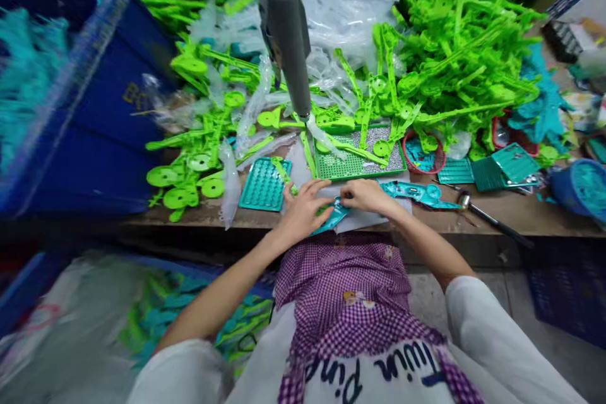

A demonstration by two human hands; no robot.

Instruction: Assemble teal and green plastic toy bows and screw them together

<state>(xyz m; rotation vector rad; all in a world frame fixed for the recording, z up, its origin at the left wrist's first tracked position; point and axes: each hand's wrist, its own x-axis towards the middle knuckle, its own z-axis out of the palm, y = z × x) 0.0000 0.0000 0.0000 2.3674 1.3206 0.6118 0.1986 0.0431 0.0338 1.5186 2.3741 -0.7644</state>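
My left hand [305, 209] rests over a teal plastic part [335, 218] at the table's front edge, thumb and fingers holding it. A bit of bright green plastic shows beside its fingers. My right hand [367, 196] is closed in a pinch at the teal part's upper end; what lies between its fingertips is hidden. Another long teal part [416, 192], with small metal pieces in it, lies right of my right hand. Left of my left hand is a teal grid tray [263, 184], a green arm-shaped part [284, 173] overlapping its corner.
A grey power screwdriver [286, 44] hangs above the table. Behind my hands, a green tray [360, 167] holds small metal pieces. Beyond are heaped green parts [464, 44] and clear plastic pieces. A blue bin [137, 44] stands left; a hammer [492, 218] lies right.
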